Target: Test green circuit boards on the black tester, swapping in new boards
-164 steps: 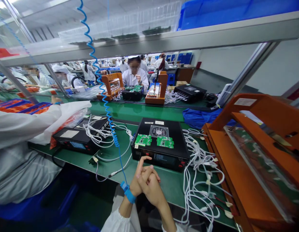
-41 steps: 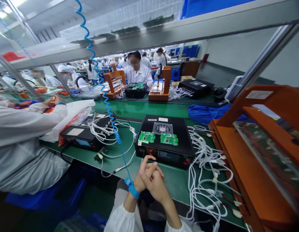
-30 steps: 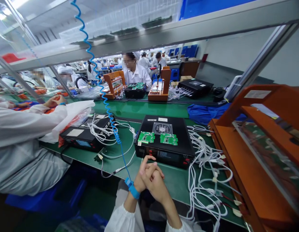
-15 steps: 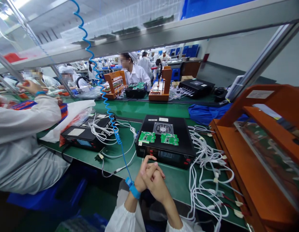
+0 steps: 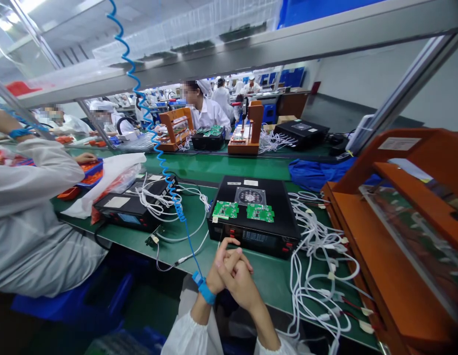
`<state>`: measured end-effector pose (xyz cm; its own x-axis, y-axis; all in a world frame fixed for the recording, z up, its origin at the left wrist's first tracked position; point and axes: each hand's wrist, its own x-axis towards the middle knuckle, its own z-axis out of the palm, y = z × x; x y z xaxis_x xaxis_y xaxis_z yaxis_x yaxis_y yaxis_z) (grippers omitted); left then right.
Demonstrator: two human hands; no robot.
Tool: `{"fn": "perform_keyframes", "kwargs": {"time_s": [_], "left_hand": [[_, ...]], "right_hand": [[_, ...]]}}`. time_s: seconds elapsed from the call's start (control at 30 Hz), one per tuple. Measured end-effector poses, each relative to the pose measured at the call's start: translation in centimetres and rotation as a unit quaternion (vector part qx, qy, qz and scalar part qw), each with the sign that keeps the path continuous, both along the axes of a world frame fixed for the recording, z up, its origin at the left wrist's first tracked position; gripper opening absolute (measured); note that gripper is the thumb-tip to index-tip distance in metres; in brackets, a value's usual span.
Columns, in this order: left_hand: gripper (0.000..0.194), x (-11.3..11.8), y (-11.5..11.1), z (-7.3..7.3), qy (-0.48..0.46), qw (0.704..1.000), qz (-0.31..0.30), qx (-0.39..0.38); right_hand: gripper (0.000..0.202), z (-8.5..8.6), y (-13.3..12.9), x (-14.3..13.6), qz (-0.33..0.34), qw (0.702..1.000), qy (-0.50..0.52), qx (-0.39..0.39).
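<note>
My left hand [image 5: 220,268], with a blue wrist strap [image 5: 204,287] on its wrist, is clasped with my right hand [image 5: 238,281] at the table's front edge. The fingers of both are interlaced and closed round each other, and no object shows between them. Just beyond them is a black box [image 5: 284,197] with a display and red buttons on its front. Two green circuit boards, one on the left [image 5: 226,210] and one on the right [image 5: 260,213], lie flat on its top.
White cables [image 5: 310,246] lie tangled right of the box, beside an orange fixture [image 5: 347,217]. Left is a second black device [image 5: 128,207] under cables. A coiled blue cord [image 5: 155,133] hangs down. A co-worker's sleeve [image 5: 32,182] is at far left.
My hands have stayed clasped in place. The co-worker at left has moved the raised arm left, and orange parts in a blue tray now show more. The coiled cord has swung slightly.
</note>
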<state>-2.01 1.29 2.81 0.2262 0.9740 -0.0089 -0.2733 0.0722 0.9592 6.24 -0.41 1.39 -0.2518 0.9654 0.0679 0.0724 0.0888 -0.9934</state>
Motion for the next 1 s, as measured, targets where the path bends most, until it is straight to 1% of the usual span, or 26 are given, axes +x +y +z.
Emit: {"fn": "perform_keyframes", "kwargs": {"time_s": [0.43,0.57,0.83,1.0], "left_hand": [[0.035,0.01,0.08,-0.24,-0.01,1.0,-0.002,0.002],[0.035,-0.01,0.11,-0.37,-0.01,1.0,0.0,0.002],[0.038,-0.04,-0.02,0.05,0.01,1.0,0.004,-0.007],[0.037,-0.1,0.14,-0.33,0.01,1.0,-0.002,-0.003]], "right_hand": [[0.041,-0.08,0.11,0.05,0.01,1.0,0.006,0.0],[0.043,-0.22,0.06,0.0,0.003,1.0,0.007,-0.002],[0.042,-0.5,0.12,-0.05,0.002,1.0,0.003,0.0],[0.041,-0.61,0.09,-0.04,-0.006,1.0,-0.009,-0.003]]}}
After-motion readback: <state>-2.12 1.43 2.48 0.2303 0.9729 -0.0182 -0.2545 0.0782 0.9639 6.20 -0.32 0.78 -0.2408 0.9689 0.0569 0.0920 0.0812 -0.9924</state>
